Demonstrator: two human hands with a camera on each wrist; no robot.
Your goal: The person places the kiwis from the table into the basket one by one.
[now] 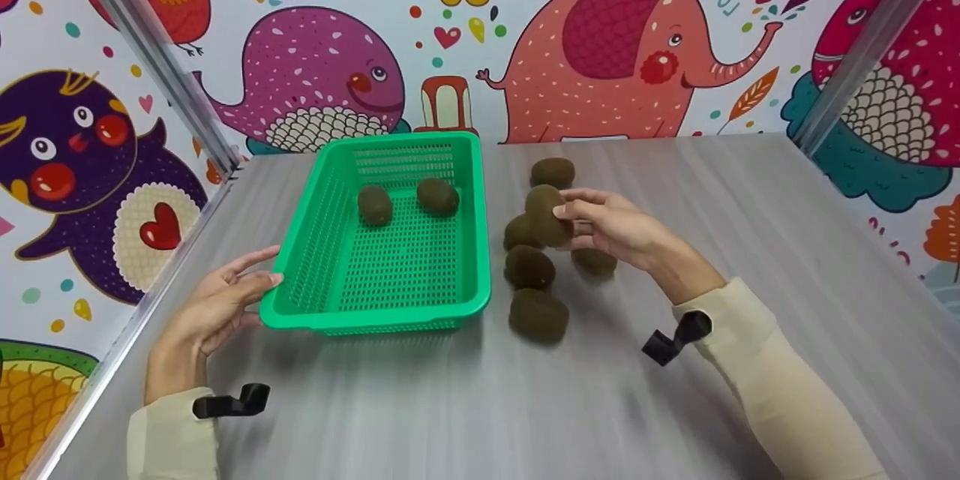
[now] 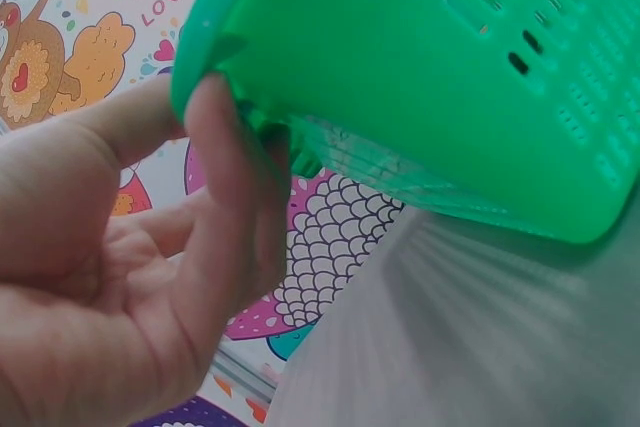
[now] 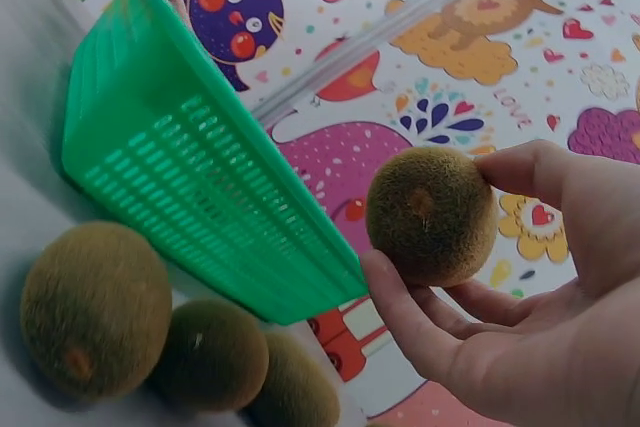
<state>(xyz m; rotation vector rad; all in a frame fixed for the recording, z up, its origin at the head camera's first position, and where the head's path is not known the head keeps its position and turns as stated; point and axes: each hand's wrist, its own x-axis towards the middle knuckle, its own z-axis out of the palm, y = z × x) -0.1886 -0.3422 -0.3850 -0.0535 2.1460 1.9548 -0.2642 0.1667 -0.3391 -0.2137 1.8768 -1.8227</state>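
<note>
My right hand (image 1: 619,229) pinches a brown fuzzy kiwi (image 1: 546,210) between thumb and fingers, above the table just right of the basket. In the right wrist view the held kiwi (image 3: 430,217) shows one end. At the left, my left hand (image 1: 217,304) grips the rim of a green plastic basket (image 1: 405,319) near its front left corner; the left wrist view shows thumb and fingers on that rim (image 2: 205,42). Two kiwis lie inside the basket, one at left (image 1: 375,205) and one at right (image 1: 438,196).
Several loose kiwis lie on the grey table (image 1: 450,405) beside the basket's right side, the nearest kiwi (image 1: 538,316) at the front and the farthest kiwi (image 1: 553,172) at the back. Printed cartoon walls (image 1: 465,37) and metal corner posts (image 1: 161,52) bound the table.
</note>
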